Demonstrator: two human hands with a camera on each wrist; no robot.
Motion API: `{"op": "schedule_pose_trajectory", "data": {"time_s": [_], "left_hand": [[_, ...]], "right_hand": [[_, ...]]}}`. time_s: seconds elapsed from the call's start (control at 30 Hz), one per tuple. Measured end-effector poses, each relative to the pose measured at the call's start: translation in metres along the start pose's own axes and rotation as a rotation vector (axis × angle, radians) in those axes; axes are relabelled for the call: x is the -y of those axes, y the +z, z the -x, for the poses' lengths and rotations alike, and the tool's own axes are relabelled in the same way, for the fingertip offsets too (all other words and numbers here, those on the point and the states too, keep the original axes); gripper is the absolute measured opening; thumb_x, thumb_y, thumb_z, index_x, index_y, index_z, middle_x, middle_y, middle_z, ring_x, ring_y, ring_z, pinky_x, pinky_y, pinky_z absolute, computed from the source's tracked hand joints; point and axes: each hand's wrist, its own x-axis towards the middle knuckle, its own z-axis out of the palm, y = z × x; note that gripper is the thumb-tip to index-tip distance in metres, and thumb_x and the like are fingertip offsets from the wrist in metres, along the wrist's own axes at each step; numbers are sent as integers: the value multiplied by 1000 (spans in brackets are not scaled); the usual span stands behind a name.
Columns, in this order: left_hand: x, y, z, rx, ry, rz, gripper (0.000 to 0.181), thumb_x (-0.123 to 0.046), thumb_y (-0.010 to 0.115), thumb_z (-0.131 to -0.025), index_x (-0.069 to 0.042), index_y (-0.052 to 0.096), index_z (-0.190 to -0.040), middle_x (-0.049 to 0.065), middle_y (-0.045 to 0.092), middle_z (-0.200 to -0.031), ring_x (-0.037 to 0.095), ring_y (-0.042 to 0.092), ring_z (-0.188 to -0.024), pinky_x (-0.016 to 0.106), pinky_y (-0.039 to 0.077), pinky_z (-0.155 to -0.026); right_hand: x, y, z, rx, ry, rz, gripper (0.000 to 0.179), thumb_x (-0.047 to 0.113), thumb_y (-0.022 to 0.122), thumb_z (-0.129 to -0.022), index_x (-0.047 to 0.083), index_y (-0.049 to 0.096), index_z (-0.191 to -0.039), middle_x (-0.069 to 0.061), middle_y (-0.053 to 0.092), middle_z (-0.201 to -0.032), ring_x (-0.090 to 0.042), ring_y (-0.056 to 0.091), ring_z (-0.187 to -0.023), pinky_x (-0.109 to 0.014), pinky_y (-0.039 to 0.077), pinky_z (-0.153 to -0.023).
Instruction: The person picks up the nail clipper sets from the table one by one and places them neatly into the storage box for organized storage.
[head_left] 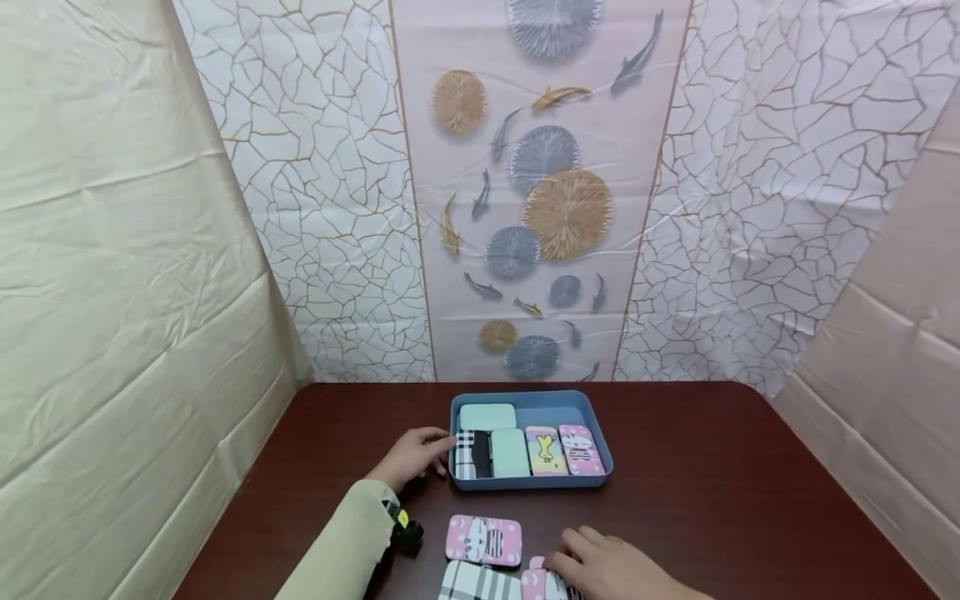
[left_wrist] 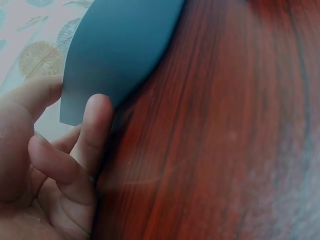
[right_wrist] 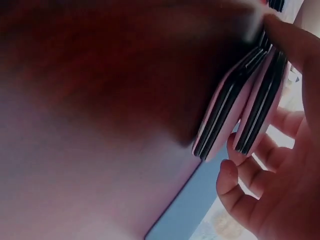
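Note:
My left hand grips the left wall of a blue tray; in the left wrist view the fingers lie about the tray's corner. Inside the tray are two mint cases, a black-and-white checked case, a yellow cartoon case and a pink cartoon case. Near the table's front, my right hand holds a small pink case by its ends. This one lies against another pink case beneath it. Part of the held case is hidden behind the fingers.
Left of the right hand, a pink cat case and a plaid case lie on the dark wooden table. A patterned cloth hangs behind the table, with plain cloth at both sides.

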Motion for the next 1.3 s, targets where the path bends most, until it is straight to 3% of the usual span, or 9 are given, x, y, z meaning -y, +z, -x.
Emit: {"op": "schedule_pose_trajectory", "data": {"time_s": [0.17, 0.4, 0.57, 0.77, 0.87, 0.97, 1.03, 1.13, 1.3], "left_hand": [[1, 0, 2, 4, -10, 16, 56, -45, 69, -110, -3, 66, -146, 6, 76, -97, 19, 72, -77, 32, 51, -63], [2, 1, 2, -7, -16, 25, 56, -46, 69, -109, -3, 67, -145, 6, 75, -95, 19, 72, -76, 33, 51, -63], [2, 1, 0, -8, -20, 34, 56, -47, 70, -109, -3, 67, -145, 5, 76, -96, 19, 72, -76, 32, 51, -63], [4, 2, -2, 0, -24, 25, 56, -47, 70, -109, -4, 67, -145, 5, 76, -96, 20, 73, -77, 31, 52, -62], [4, 1, -3, -1, -17, 19, 56, -47, 70, -109, -4, 67, -145, 6, 76, -95, 20, 73, -77, 31, 52, -62], [3, 1, -3, -5, -16, 16, 56, -48, 70, -109, -4, 67, -145, 6, 76, -94, 20, 73, -76, 31, 51, -61], [2, 1, -4, -8, -17, 16, 56, -47, 70, -108, -5, 68, -144, 6, 76, -93, 20, 73, -76, 31, 51, -61], [2, 0, -5, -9, -25, 24, 55, -47, 71, -108, -6, 68, -144, 5, 76, -94, 20, 73, -75, 31, 51, -62], [2, -2, -4, -9, -26, 24, 54, -47, 71, -108, -5, 69, -143, 5, 76, -96, 20, 73, -75, 31, 51, -62]], "right_hand": [[3, -4, 4, 19, 75, -95, 56, 67, 63, -105, 23, 72, -138, 18, 47, -106, 3, 38, -89, -18, 43, -68], [-2, -22, 14, 128, 292, -223, 57, 69, 81, -91, 27, 75, -128, 20, 56, -109, 1, 50, -95, -30, 55, -80], [-7, -25, 19, 102, 350, -441, 35, 47, 91, -91, 27, 75, -115, 19, 58, -101, 1, 55, -87, -29, 54, -77], [-11, -31, 24, 104, 358, -748, 9, 19, 77, -104, 26, 80, -109, 12, 70, -95, -5, 63, -86, -27, 51, -74], [-14, -40, 23, 59, 284, -727, 12, 17, 72, -108, 26, 79, -111, 15, 70, -96, -3, 62, -87, -25, 51, -75], [-20, -50, 21, -74, 184, -661, 11, 17, 70, -109, 24, 78, -113, 15, 72, -100, 0, 63, -89, -25, 53, -75], [-26, -59, 18, -173, 181, -621, 9, 17, 72, -109, 21, 78, -114, 13, 72, -100, -1, 63, -89, -27, 56, -74], [-39, -74, 9, -285, 276, -572, 10, 17, 74, -107, 16, 79, -116, 9, 73, -100, -6, 64, -89, -29, 56, -74], [-73, -95, -19, -353, 520, -509, 17, 23, 75, -108, 12, 80, -120, 2, 74, -105, -18, 63, -93, -32, 54, -79]]}}
